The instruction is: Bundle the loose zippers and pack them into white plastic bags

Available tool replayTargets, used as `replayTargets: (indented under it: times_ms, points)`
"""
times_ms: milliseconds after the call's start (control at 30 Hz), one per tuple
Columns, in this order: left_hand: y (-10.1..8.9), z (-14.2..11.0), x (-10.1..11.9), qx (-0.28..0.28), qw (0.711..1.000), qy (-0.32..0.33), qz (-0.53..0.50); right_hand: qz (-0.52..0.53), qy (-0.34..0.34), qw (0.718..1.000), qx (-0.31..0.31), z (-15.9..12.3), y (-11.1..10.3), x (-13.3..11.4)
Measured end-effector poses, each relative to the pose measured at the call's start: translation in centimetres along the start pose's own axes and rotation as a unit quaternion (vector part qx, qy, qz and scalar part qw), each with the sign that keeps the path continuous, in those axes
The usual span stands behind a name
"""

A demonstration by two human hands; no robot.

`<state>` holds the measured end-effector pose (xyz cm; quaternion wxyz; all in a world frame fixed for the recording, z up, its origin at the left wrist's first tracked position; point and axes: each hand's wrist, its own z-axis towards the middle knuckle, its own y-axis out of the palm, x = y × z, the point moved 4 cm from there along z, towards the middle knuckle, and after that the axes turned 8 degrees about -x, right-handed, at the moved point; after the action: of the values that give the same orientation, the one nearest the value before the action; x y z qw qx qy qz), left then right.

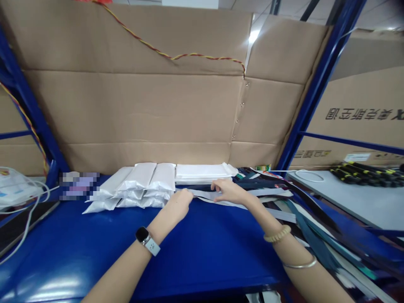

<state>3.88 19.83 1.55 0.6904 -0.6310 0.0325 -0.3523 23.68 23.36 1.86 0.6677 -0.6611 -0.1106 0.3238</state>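
Observation:
My left hand (pixel 179 205) is closed, its fingertips pinching the left end of a light grey strip (pixel 203 194) that looks like zipper tape. Over the same strip hovers my right hand (pixel 232 192), fingers curved and thumb apart from them; whether it touches the strip is hard to tell. More long flat strips (pixel 280 215) in grey, dark and teal spread to the right beneath my right forearm. Just left of my left hand are stacked white filled packets (pixel 135 183). Flat white packs (pixel 203 171) lie behind both hands.
The blue table (pixel 208 248) backs onto a tall cardboard panel (pixel 151 109), with blue metal posts (pixel 315 97) at the sides. White cables (pixel 28 223) run along the left. Black and yellow tools (pixel 369 174) lie on a grey surface (pixel 353 202) at right.

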Motion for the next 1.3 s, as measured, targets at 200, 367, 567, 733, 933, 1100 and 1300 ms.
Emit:
replayTargets:
  times_ms: [200, 367, 567, 733, 933, 1100, 1300]
  points:
    - [0.0, 0.0, -1.3, 0.034, 0.996, 0.001, 0.086, -0.019, 0.004, 1.0, -0.008, 0.3, 1.2, 0.2]
    - [0.9, -0.3, -1.3, 0.025, 0.99, -0.033, 0.134, -0.024, 0.019, 0.999, 0.022, -0.1, 1.0, 0.6]
    - [-0.3, -1.2, 1.6, 0.045, 0.988, -0.045, 0.144, -0.007, 0.055, 0.994, 0.089, -1.5, -0.5, 1.1]
    - [-1.3, -4.2, 3.0, 0.105, 0.991, -0.02, -0.078, 0.005, 0.093, 0.989, 0.116, -4.1, -0.9, 1.4]
    - [-0.4, -5.8, 1.2, 0.088, 0.949, -0.043, -0.3, 0.012, 0.115, 0.982, 0.151, -7.0, 0.0, -1.5]
    - [0.6, -6.0, -0.1, 0.051, 0.91, -0.057, -0.408, 0.041, 0.084, 0.976, 0.197, -7.5, 1.6, -7.2]
    - [1.8, -6.3, -0.3, -0.007, 0.9, -0.033, -0.434, 0.146, 0.051, 0.977, 0.147, -5.7, 5.3, -11.1]
